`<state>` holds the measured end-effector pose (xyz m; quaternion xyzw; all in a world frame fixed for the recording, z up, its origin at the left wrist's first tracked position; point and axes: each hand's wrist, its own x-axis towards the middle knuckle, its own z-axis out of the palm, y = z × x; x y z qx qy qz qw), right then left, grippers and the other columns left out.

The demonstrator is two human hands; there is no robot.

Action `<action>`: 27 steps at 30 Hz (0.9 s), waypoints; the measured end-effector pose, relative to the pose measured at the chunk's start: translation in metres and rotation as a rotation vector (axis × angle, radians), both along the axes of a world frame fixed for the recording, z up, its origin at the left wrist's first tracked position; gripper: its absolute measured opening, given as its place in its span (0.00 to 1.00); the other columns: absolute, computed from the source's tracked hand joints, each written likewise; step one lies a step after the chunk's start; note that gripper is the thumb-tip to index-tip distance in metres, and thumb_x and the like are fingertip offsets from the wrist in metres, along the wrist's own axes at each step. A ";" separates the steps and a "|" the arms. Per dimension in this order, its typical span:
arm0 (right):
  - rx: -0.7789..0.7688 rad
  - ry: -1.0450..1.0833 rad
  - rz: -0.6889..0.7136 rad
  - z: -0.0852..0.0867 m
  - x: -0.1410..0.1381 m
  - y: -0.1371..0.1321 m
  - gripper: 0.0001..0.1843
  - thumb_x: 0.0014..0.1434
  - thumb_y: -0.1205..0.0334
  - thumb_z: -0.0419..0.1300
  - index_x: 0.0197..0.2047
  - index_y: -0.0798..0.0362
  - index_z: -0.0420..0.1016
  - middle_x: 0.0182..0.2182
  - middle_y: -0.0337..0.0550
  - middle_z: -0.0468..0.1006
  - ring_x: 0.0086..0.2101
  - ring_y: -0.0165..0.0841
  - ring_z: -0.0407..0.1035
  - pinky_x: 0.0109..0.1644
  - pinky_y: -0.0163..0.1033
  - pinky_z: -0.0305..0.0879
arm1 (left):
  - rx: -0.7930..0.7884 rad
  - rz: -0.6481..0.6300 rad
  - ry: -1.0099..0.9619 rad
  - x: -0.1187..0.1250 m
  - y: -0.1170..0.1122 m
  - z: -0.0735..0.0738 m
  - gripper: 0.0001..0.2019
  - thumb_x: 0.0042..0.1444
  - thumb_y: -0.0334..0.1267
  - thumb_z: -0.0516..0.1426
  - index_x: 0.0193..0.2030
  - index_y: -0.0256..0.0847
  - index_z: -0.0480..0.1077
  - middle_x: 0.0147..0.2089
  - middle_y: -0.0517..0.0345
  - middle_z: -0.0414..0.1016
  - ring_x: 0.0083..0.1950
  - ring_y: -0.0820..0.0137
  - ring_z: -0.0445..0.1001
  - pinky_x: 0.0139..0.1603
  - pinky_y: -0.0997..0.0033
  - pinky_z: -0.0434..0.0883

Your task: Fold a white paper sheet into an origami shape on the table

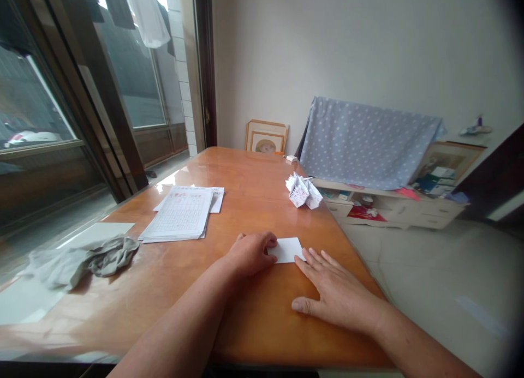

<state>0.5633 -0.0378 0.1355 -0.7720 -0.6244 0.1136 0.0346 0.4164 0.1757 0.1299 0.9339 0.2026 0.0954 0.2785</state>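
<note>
A small white rectangle of paper (287,250) lies flat on the wooden table, between my two hands. My left hand (254,252) is at its left end, with curled fingers and thumb closed on the edge. My right hand (327,282) rests palm down at the right end, its fingers stretched out and the thumb apart. The right fingertips touch the paper's right edge. Whether the paper is folded in layers I cannot tell. Beyond the hands stands a folded-paper piece (303,191) with many points and printed marks.
A stack of printed sheets (180,214) lies on the table (249,181) to the left. Nearer the left edge, a crumpled grey cloth (110,255) rests partly on a pale sheet. A small white object (291,158) sits at the far end. A dotted blue cloth (368,143) hangs over something behind.
</note>
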 end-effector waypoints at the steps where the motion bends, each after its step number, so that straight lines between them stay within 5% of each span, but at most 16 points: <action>1: 0.002 -0.013 -0.004 -0.001 0.002 -0.002 0.54 0.56 0.24 0.51 0.74 0.50 0.52 0.73 0.54 0.43 0.71 0.52 0.40 0.73 0.59 0.37 | 0.001 0.000 0.002 0.000 0.000 0.000 0.16 0.52 0.40 0.61 0.49 0.50 0.71 0.49 0.61 0.82 0.49 0.59 0.79 0.49 0.62 0.68; 9: 0.071 -0.111 -0.152 0.006 0.031 0.008 0.40 0.65 0.34 0.48 0.65 0.56 0.71 0.65 0.59 0.66 0.65 0.54 0.59 0.69 0.59 0.48 | -0.024 -0.003 0.017 0.001 0.001 0.000 0.17 0.50 0.39 0.60 0.49 0.50 0.71 0.52 0.62 0.81 0.51 0.59 0.78 0.54 0.59 0.66; 14: 0.188 0.041 -0.109 0.032 0.028 0.046 0.21 0.69 0.55 0.47 0.50 0.50 0.79 0.48 0.49 0.82 0.46 0.42 0.75 0.50 0.44 0.67 | -0.028 -0.002 0.027 0.001 -0.002 0.007 0.16 0.51 0.37 0.58 0.49 0.50 0.71 0.52 0.61 0.81 0.51 0.59 0.78 0.52 0.62 0.68; 20: 0.242 0.200 -0.037 0.025 0.025 0.075 0.21 0.60 0.65 0.53 0.55 0.49 0.77 0.50 0.46 0.81 0.49 0.41 0.73 0.53 0.41 0.64 | 0.011 -0.007 0.010 0.000 -0.002 0.008 0.21 0.51 0.28 0.52 0.50 0.49 0.72 0.50 0.61 0.82 0.49 0.62 0.79 0.47 0.67 0.70; 27: 0.118 0.261 0.033 0.012 0.032 0.059 0.32 0.55 0.53 0.65 0.62 0.48 0.69 0.60 0.50 0.73 0.55 0.47 0.70 0.58 0.47 0.63 | -0.038 -0.037 -0.043 0.002 0.003 0.004 0.21 0.51 0.27 0.52 0.50 0.47 0.73 0.51 0.59 0.81 0.50 0.61 0.78 0.47 0.67 0.71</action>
